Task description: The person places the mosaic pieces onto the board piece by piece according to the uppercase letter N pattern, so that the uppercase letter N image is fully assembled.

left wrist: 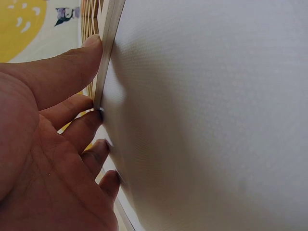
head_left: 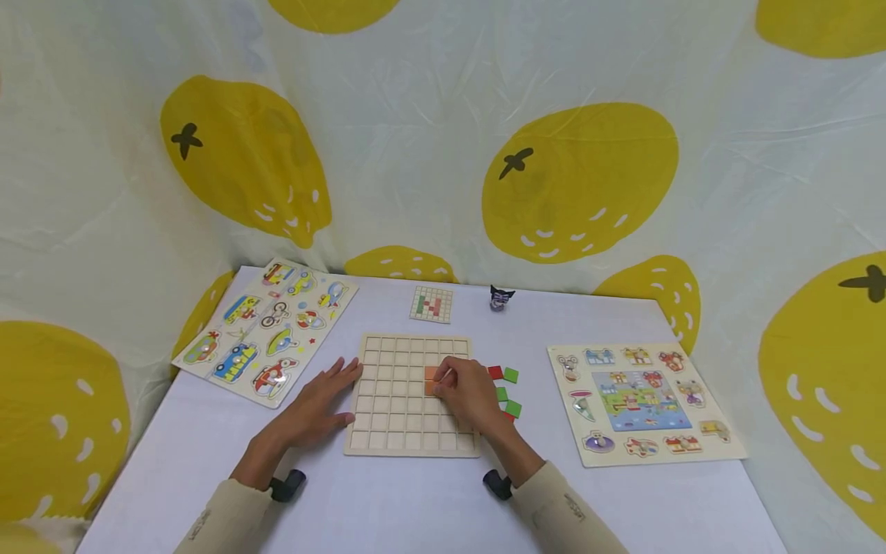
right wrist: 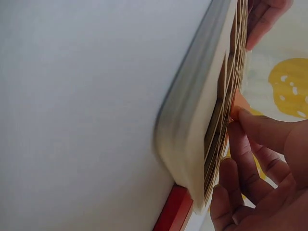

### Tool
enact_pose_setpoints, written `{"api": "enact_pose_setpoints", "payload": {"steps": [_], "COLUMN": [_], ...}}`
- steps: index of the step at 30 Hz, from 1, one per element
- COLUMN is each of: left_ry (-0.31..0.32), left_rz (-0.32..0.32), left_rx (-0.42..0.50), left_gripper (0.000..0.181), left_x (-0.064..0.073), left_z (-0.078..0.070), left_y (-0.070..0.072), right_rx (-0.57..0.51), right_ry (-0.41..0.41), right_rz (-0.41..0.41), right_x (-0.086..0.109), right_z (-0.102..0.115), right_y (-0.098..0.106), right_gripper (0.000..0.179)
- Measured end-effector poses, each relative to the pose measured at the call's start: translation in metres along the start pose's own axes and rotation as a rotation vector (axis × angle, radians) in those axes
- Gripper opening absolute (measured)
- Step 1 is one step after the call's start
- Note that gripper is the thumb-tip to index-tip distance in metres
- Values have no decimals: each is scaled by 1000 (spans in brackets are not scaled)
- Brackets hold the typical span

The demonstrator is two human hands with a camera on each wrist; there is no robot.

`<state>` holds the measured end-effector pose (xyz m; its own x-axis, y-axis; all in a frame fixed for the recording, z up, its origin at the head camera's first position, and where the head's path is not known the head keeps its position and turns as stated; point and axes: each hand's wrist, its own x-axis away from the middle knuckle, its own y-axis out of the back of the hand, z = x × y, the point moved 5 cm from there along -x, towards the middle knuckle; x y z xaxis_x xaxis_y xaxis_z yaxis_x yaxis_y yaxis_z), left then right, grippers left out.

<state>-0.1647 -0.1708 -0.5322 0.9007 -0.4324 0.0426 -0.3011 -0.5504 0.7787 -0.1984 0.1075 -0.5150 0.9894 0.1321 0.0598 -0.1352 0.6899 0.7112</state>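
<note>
A wooden grid board (head_left: pixel 391 448) with rows of square recesses lies flat on the white table. My left hand (head_left: pixel 320 405) rests at the board's left side, fingers spread and fingertips touching the edge. Over the right half of the grid, my right hand (head_left: pixel 472 391) pinches an orange square tile (right wrist: pixel 239 100) between thumb and fingers; the tile stands tilted above the cells. Orange also shows in the grid beside those fingertips in the head view. Right of the board lie loose green tiles (head_left: pixel 511 375) and red tiles (head_left: pixel 494 372), some partly hidden by the right hand.
A small pattern card (head_left: pixel 421 315) with a coloured grid lies behind the board, near a small dark figurine (head_left: pixel 498 298). A vehicle puzzle board (head_left: pixel 256 338) lies at the back left, another picture puzzle (head_left: pixel 574 454) at the right. A fruit-print curtain (head_left: pixel 415 154) hangs behind the table.
</note>
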Motion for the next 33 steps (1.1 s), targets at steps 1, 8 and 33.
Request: {"api": "enact_pose_setpoints", "payload": {"steps": [1,8,33], "left_ry": [-1,3,-3], "left_rz": [-1,-2,-2], "left_rx": [0,-16,-5], "left_gripper": [86,87,88], "left_x": [0,-2,0], "left_z": [0,1,-1], "left_y": [0,0,1], "right_rx": [5,38,-25], "right_ry": [1,-6,-104], "right_rz": [-1,-8,-37], "right_x": [0,-3,24], "right_z": [0,-2,-44], "right_y": [0,-2,49], "right_gripper": [14,13,18]}}
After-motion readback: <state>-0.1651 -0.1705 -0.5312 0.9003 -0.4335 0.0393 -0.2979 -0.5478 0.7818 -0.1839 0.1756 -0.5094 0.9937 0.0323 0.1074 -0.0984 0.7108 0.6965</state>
